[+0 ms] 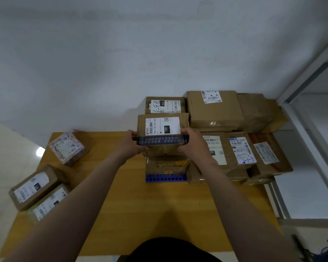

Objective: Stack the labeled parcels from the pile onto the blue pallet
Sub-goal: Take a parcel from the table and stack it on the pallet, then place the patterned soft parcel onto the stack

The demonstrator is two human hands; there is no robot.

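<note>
Head view: both hands, left hand [133,142] and right hand [192,143], curl their fingers round a brown cardboard parcel with a white label [162,131], held atop the stack on the blue perforated plastic pallet [166,178].

- The left arm [80,197] and right arm [240,197], both bare, stretch forward over the table [140,214] toward its far edge.
- The left hand [133,143] grips a parcel [162,127] at its left end.
- The right hand [194,145] grips its right end, fingers curled.
</note>
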